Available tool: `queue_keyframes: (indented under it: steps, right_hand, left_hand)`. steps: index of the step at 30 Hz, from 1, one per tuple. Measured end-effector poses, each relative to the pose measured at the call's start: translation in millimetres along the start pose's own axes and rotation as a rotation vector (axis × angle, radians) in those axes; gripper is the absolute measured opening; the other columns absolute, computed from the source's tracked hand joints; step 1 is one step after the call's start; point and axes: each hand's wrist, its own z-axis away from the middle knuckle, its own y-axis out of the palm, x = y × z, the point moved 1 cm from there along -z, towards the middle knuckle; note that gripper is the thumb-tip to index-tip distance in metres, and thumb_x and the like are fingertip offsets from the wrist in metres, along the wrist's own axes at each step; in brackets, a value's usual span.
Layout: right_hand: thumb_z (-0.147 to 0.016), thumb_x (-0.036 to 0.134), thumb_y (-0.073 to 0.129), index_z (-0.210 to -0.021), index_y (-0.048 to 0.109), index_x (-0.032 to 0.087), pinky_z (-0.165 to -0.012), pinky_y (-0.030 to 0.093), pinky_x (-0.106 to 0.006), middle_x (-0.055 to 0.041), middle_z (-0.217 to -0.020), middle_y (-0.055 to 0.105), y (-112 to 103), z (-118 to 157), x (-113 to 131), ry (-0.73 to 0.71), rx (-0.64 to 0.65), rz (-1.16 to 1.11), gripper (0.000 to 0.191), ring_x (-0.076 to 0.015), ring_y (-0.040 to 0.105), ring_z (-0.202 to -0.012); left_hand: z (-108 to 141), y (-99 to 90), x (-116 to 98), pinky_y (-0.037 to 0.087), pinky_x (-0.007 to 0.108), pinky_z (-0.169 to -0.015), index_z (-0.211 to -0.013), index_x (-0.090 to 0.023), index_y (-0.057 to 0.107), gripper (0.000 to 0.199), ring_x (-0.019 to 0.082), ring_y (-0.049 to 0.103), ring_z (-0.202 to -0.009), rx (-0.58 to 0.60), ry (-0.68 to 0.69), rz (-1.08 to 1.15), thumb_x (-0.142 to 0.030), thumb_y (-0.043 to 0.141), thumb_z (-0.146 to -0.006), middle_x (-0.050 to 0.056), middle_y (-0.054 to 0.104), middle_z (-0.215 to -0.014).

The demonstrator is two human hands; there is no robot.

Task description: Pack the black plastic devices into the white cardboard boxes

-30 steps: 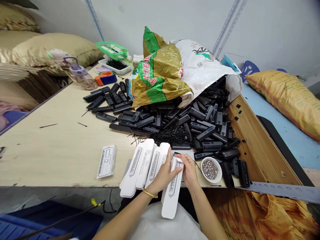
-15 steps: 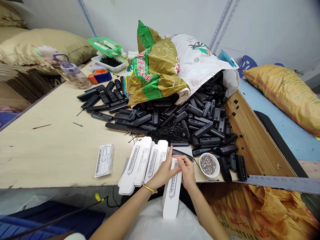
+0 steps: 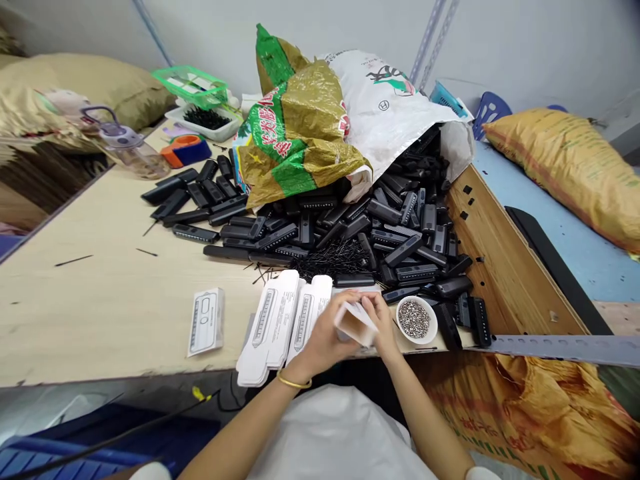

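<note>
Between my two hands is a small white carton [image 3: 356, 323], squared out with its end open toward me. My left hand [image 3: 323, 337] wraps its left side, and my right hand [image 3: 383, 325] grips the right side near the top. Flat white carton blanks [image 3: 273, 320] printed with a device drawing lie in two stacks left of my left hand. A formed white box [image 3: 205, 321] stands farther left on the table. To the right of my right hand sits a white bowl [image 3: 434, 327] of small metal parts. Behind my hands spreads a pile of black plastic devices [image 3: 385, 212].
Black thin pieces [image 3: 345, 259] are heaped before the pile. A gold-green bag [image 3: 310, 127] and a white sack [image 3: 385, 100] lie behind it. A lidded bottle [image 3: 131, 147], tape roll [image 3: 186, 151] and white tray [image 3: 227, 127] stand at back left. A wooden board [image 3: 515, 253] edges the right.
The flattened printed carton in my hands has been opened into a box shape and raised, its open end now facing me. The view has shifted slightly.
</note>
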Motion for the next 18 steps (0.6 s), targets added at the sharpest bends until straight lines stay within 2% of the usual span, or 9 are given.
queue_keyframes:
  steps: [2, 3, 5, 7, 9, 11, 14, 16, 18]
  right_hand:
    - [-0.080, 0.038, 0.059, -0.102, 0.062, 0.023, -0.101, 0.035, -0.052, -0.0105, -0.112, 0.062, -9.6, 3.4, -10.5, -0.138, 0.007, 0.353, 0.027, -0.0294, 0.051, -0.111]
    - [-0.078, 0.032, 0.061, -0.106, 0.061, 0.023, -0.104, 0.030, -0.054, -0.0111, -0.116, 0.060, -14.9, 3.5, -16.3, -0.175, 0.020, 0.482, 0.029, -0.0306, 0.048, -0.115]
    - [-0.077, 0.024, 0.059, -0.110, 0.061, 0.023, -0.105, 0.030, -0.056, -0.0116, -0.114, 0.059, -26.7, 0.3, -25.3, -0.198, 0.055, 0.587, 0.033, -0.0306, 0.049, -0.114]
    - [-0.077, 0.020, 0.055, -0.113, 0.061, 0.023, -0.099, 0.038, -0.053, -0.0109, -0.109, 0.058, -41.7, -6.5, -25.2, -0.181, 0.043, 0.541, 0.037, -0.0284, 0.052, -0.107]
    - [-0.077, 0.023, 0.056, -0.116, 0.059, 0.024, -0.091, 0.046, -0.048, -0.0099, -0.111, 0.054, -60.5, -14.4, -12.6, -0.143, -0.022, 0.407, 0.039, -0.0263, 0.053, -0.102]
    - [-0.078, 0.027, 0.057, -0.120, 0.057, 0.027, -0.083, 0.050, -0.043, -0.0079, -0.115, 0.053, -77.4, -20.0, 10.0, -0.094, 0.009, 0.247, 0.041, -0.0240, 0.055, -0.098]
    - [-0.075, 0.025, 0.064, -0.111, 0.064, 0.027, -0.091, 0.045, -0.041, -0.0052, -0.108, 0.058, -82.0, -19.6, 48.6, -0.099, 0.370, 0.259, 0.036, -0.0235, 0.055, -0.101]
    - [-0.076, 0.025, 0.065, -0.109, 0.065, 0.027, -0.095, 0.042, -0.040, -0.0043, -0.106, 0.061, -67.9, -16.3, 65.5, -0.133, 0.610, 0.315, 0.033, -0.0230, 0.055, -0.102]
    - [-0.077, 0.028, 0.065, -0.111, 0.064, 0.028, -0.091, 0.044, -0.037, -0.0038, -0.106, 0.061, -44.8, -18.9, 69.9, -0.180, 0.710, 0.304, 0.034, -0.0218, 0.056, -0.099]
  left_hand:
    - [-4.0, -8.1, 3.2, 0.044, 0.042, -0.094, -0.117, -0.018, 0.047, 0.053, 0.027, 0.058, -0.107, -0.183, -0.217, -0.044, -0.034, 0.067, -0.071, 0.011, 0.061, -0.110]
    - [-5.9, -12.6, 4.7, 0.046, 0.040, -0.090, -0.119, -0.018, 0.044, 0.054, 0.026, 0.060, -0.101, -0.215, -0.318, -0.092, -0.033, 0.064, -0.072, 0.010, 0.062, -0.107]
    - [-8.5, -20.5, 6.1, 0.046, 0.039, -0.085, -0.125, -0.017, 0.040, 0.058, 0.026, 0.061, -0.098, -0.150, -0.440, -0.199, -0.033, 0.061, -0.073, 0.010, 0.063, -0.108]
    - [-8.2, -25.6, 5.8, 0.046, 0.038, -0.083, -0.127, -0.016, 0.040, 0.059, 0.027, 0.061, -0.096, -0.021, -0.491, -0.294, -0.032, 0.059, -0.073, 0.011, 0.063, -0.109]
    - [-4.8, -28.1, 4.2, 0.045, 0.038, -0.083, -0.127, -0.015, 0.043, 0.058, 0.029, 0.061, -0.098, 0.080, -0.520, -0.370, -0.030, 0.059, -0.073, 0.013, 0.063, -0.112]
    - [-0.1, -28.1, 1.9, 0.044, 0.039, -0.084, -0.127, -0.016, 0.046, 0.059, 0.030, 0.059, -0.103, 0.143, -0.534, -0.434, -0.029, 0.059, -0.071, 0.014, 0.061, -0.117]
    - [5.4, -23.0, -0.7, 0.044, 0.038, -0.087, -0.127, -0.019, 0.049, 0.064, 0.032, 0.059, -0.106, 0.240, -0.488, -0.484, -0.022, 0.062, -0.065, 0.013, 0.060, -0.121]
    - [7.0, -17.1, -0.5, 0.045, 0.038, -0.087, -0.128, -0.022, 0.050, 0.068, 0.031, 0.059, -0.106, 0.314, -0.403, -0.425, -0.018, 0.062, -0.061, 0.011, 0.061, -0.121]
    - [7.3, -12.3, 1.4, 0.045, 0.039, -0.090, -0.129, -0.022, 0.049, 0.071, 0.031, 0.058, -0.109, 0.299, -0.326, -0.325, -0.016, 0.062, -0.059, 0.010, 0.059, -0.124]
